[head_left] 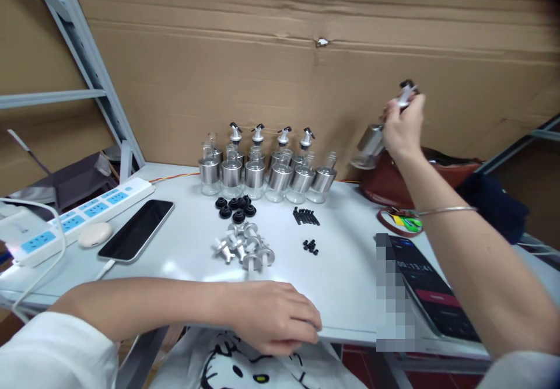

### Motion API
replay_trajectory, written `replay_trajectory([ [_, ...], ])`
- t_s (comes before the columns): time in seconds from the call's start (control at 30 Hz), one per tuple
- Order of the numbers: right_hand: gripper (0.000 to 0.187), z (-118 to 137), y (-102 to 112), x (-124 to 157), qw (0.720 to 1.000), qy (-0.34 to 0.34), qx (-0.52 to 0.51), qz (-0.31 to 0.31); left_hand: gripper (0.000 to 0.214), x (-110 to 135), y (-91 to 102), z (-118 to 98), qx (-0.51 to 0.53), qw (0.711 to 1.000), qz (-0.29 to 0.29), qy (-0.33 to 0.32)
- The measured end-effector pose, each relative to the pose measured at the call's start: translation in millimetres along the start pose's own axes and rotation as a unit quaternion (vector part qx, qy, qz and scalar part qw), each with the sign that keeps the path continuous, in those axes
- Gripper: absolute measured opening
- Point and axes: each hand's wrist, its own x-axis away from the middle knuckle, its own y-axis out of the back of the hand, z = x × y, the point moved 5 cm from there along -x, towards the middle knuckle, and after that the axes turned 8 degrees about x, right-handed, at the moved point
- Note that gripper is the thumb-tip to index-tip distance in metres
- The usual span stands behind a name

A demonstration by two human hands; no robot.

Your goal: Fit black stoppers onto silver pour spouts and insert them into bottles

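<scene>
Resting nearest the camera, the left hand (pixel 273 316) is lying palm-down on the bench (pixel 350 272) edge, fingers loosely curled and gripping nothing visible. Well ahead of it and up to the right, the right hand (pixel 405 126) is closing around an oil bottle (pixel 371 144), tilting it in the air above a brown bag (pixel 394 182), with its pourer cap (pixel 406 90) showing past the fingertips. The step looks like checking or seating that cap. Between the hands, silver spouts (pixel 242 248), black gaskets (pixel 236 207) and black pins (pixel 306 216) are lying before a row of bottles (pixel 266 173). Any setting-down would call for a free spot at the row's near end.
</scene>
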Motion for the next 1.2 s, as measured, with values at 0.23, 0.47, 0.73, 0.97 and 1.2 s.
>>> replay_trajectory([
  [0.23,0.016,93,47,98,0.984,0.094,-0.149,0.015,0.061,4,3.0,10,0.096,0.988,-0.033,0.118],
  [0.47,0.021,107,50,231,0.957,-0.038,-0.214,0.195,0.099,11,7.2,23,0.225,0.947,-0.057,0.224],
  [0.73,0.019,114,43,273,0.932,-0.043,-0.293,0.210,0.084,17,7.8,36,0.395,0.850,-0.255,0.240],
  [0.97,0.022,128,13,300,0.906,0.041,-0.267,0.326,0.057,10,23.9,29,0.445,0.850,-0.224,0.171],
  [1.2,0.023,131,17,303,0.922,0.072,-0.237,0.297,0.035,11,19.0,31,0.438,0.846,-0.218,0.213],
])
